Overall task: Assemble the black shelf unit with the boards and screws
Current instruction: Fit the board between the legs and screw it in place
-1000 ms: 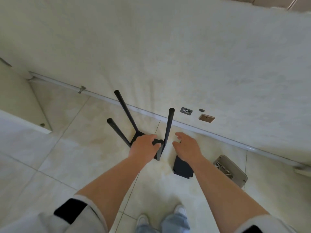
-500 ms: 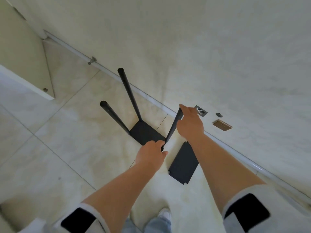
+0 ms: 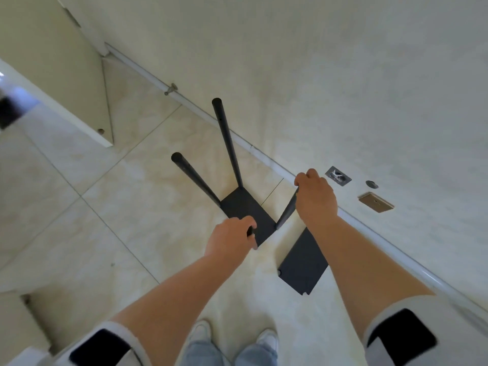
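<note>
Black shelf unit (image 3: 247, 212), left hand (image 3: 229, 237) and right hand (image 3: 315, 198) gripping 2 poles

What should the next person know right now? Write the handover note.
Left hand: grips the top of a near pole, mostly hidden.
Right hand: grips the top of the right pole.
Base board lies on the floor tiles with two more poles upright on it.
Second board lies flat beside it, unattached.
Done: poles stand on the base.
Left: mount the second board. No screws visible.
</note>
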